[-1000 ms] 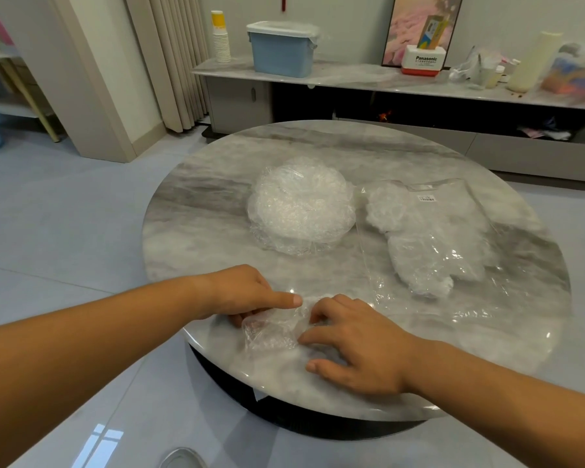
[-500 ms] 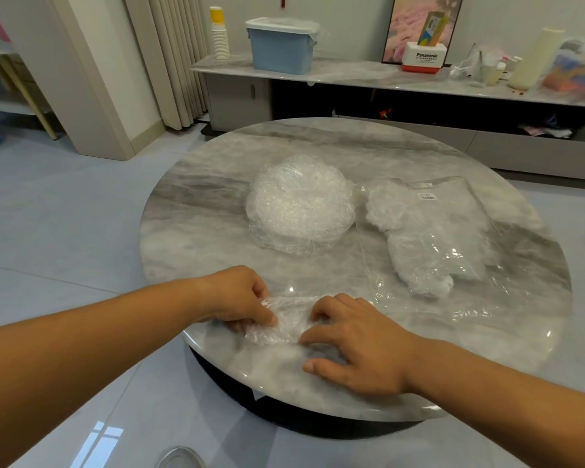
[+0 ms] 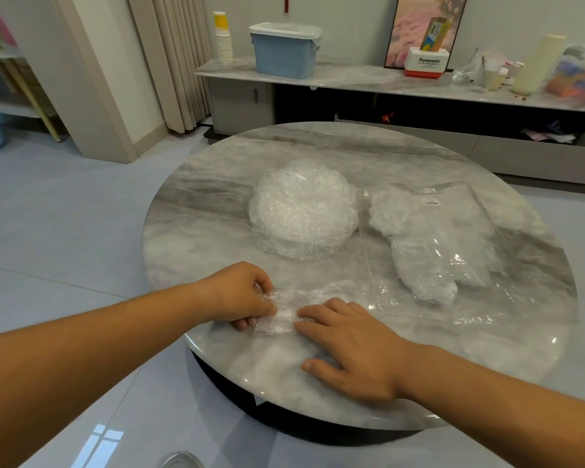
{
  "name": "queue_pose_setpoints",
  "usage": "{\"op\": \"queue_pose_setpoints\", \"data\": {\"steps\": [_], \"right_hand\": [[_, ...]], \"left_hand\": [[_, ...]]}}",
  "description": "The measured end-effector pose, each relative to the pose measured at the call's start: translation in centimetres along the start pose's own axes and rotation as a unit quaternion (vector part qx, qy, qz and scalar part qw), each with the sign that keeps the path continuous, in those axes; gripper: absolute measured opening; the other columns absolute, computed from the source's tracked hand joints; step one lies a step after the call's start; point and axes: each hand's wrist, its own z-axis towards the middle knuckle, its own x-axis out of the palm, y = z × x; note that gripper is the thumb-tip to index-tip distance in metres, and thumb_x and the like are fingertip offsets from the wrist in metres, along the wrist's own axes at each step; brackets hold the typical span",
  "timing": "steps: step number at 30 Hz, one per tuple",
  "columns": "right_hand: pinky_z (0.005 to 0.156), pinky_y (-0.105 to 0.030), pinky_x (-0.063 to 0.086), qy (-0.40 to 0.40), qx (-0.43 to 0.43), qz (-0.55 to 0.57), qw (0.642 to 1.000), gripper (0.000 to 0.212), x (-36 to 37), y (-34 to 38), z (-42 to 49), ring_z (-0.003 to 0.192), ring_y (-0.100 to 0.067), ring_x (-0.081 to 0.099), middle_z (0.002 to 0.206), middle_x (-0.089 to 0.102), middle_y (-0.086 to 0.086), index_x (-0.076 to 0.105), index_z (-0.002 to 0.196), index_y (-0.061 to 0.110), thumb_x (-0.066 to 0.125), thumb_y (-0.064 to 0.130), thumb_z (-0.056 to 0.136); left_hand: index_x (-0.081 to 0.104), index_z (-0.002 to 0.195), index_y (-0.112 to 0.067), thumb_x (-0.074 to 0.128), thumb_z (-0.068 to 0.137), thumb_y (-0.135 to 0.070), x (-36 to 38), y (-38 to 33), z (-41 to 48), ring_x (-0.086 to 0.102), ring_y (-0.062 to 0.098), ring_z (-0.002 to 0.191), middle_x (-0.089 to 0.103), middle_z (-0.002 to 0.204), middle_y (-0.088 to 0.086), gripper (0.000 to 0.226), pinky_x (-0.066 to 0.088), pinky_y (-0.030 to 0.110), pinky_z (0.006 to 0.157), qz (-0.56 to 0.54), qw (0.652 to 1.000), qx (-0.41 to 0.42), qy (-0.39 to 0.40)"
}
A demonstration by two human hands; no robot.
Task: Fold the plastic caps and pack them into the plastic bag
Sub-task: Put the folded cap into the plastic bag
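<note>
A crumpled clear plastic cap (image 3: 284, 310) lies near the front edge of the round marble table (image 3: 217, 204). My left hand (image 3: 238, 293) pinches its left end with curled fingers and thumb. My right hand (image 3: 348, 346) rests on its right end, fingers spread and pressing down. Behind them sits a round stack of unfolded clear caps (image 3: 303, 209) at the table's middle. To its right lies the clear plastic bag (image 3: 429, 238) with several folded caps inside, its open end toward me.
A low marble sideboard (image 3: 352, 79) runs along the back wall with a blue lidded bin (image 3: 284, 50), a stack of paper cups (image 3: 223, 38), a Panasonic box (image 3: 426, 62) and other clutter. Tiled floor surrounds the table.
My left hand went from pointing flat with the forefinger to curling and pinching the cap's left end. The cap has been gathered narrower. My right hand stayed pressing.
</note>
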Motion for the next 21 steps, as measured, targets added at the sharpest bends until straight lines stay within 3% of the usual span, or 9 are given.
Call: {"op": "queue_pose_setpoints", "data": {"steps": [3, 5, 8, 12, 15, 19, 21], "right_hand": [[0.111, -0.032, 0.023, -0.001, 0.004, 0.004, 1.0, 0.062, 0.0, 0.1, 0.2, 0.137, -0.016, 0.028, 0.158, 0.029, 0.008, 0.037, 0.15, 0.029, 0.031, 0.061, 0.097], [0.111, -0.033, 0.023, 0.0, 0.007, 0.002, 1.0, 0.06, 0.0, 0.1, 0.3, 0.137, -0.017, 0.028, 0.159, 0.026, 0.008, 0.038, 0.149, 0.03, 0.032, 0.061, 0.098], [0.112, -0.034, 0.023, 0.007, 0.015, 0.01, 1.0, 0.054, -0.2, 0.2, 0.2, 0.135, -0.018, 0.03, 0.158, 0.019, 0.004, 0.039, 0.148, 0.031, 0.035, 0.057, 0.1], [0.109, -0.031, 0.027, 0.008, 0.016, 0.016, 1.0, 0.048, -0.3, 0.4, 0.0, 0.126, -0.016, 0.033, 0.142, 0.027, 0.003, 0.041, 0.144, 0.031, 0.037, 0.054, 0.101], [0.107, -0.032, 0.03, 0.009, 0.009, 0.01, 1.0, 0.049, -0.2, 0.3, -0.2, 0.121, -0.015, 0.034, 0.132, 0.036, 0.005, 0.044, 0.139, 0.028, 0.033, 0.055, 0.1], [0.105, -0.025, 0.028, -0.021, 0.003, 0.021, 1.0, 0.05, -0.3, -0.4, -0.9, 0.129, -0.009, 0.034, 0.134, 0.045, 0.012, 0.048, 0.14, 0.03, 0.034, 0.054, 0.099], [0.106, -0.029, 0.035, -0.044, 0.01, 0.027, 0.999, 0.048, -0.4, -0.7, -1.4, 0.127, -0.01, 0.039, 0.133, 0.051, 0.012, 0.053, 0.138, 0.029, 0.038, 0.05, 0.097]], "left_hand": [[0.063, 0.091, -0.004, 0.078, 0.088, -0.026, -0.3, -0.3, -0.4, 0.061, 0.017, 0.054, 0.065, 0.069, 0.009, 0.026, 0.059, 0.031, 0.057, 0.005, 0.998, -0.061, 0.021], [0.063, 0.085, -0.005, 0.075, 0.09, -0.032, -0.4, -0.5, -0.8, 0.062, 0.017, 0.054, 0.064, 0.068, 0.009, 0.03, 0.056, 0.028, 0.053, -0.05, 0.992, -0.102, 0.053], [0.061, 0.085, -0.006, 0.072, 0.092, -0.032, -0.6, -0.5, -0.8, 0.065, 0.019, 0.06, 0.064, 0.073, 0.012, 0.029, 0.057, 0.03, 0.059, -0.18, 0.975, -0.113, 0.07], [0.066, 0.109, -0.002, 0.066, 0.096, -0.028, -0.2, -0.8, -0.9, 0.07, 0.024, 0.079, 0.069, 0.092, 0.016, 0.029, 0.059, 0.034, 0.073, -0.309, 0.944, -0.076, 0.093], [0.064, 0.121, -0.003, 0.06, 0.099, -0.028, 0.2, -1.0, -0.9, 0.071, 0.027, 0.091, 0.071, 0.099, 0.016, 0.033, 0.057, 0.037, 0.082, -0.331, 0.936, -0.057, 0.109], [0.061, 0.128, -0.008, 0.05, 0.101, -0.012, 0.7, -1.4, -1.0, 0.072, 0.029, 0.104, 0.073, 0.113, 0.016, 0.029, 0.056, 0.04, 0.094, -0.338, 0.931, -0.042, 0.133], [0.059, 0.13, -0.01, 0.048, 0.099, -0.006, 1.0, -1.5, -1.0, 0.072, 0.029, 0.107, 0.073, 0.117, 0.014, 0.033, 0.056, 0.041, 0.097, -0.338, 0.93, -0.045, 0.138]]}}
